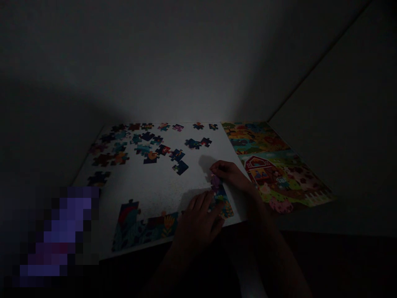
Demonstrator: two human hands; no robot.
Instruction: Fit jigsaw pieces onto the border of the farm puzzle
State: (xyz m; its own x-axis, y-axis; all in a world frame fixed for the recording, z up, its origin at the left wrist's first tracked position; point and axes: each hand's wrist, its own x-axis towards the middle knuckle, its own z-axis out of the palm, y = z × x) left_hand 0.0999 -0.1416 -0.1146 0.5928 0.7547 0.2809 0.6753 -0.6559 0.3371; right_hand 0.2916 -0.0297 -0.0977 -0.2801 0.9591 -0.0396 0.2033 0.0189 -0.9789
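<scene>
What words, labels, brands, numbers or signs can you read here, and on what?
None can be read.
Puzzle pieces: no readable text; the picture is dim.
Farm picture: no readable text.
Purple patch, lower left: too blurred to tell.

Both forearms [274, 244] are bare, tapering through narrow wrists [248, 186] to slim, uncovered fingers [200, 201].

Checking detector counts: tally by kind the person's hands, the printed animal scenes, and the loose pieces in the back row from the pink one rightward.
Hands: 2 (left hand, right hand)
Printed animal scenes: 2 (barn scene, scene behind it)
Loose back-row pieces: 3 (pink piece, middle piece, rightmost piece)
Total: 7
</scene>
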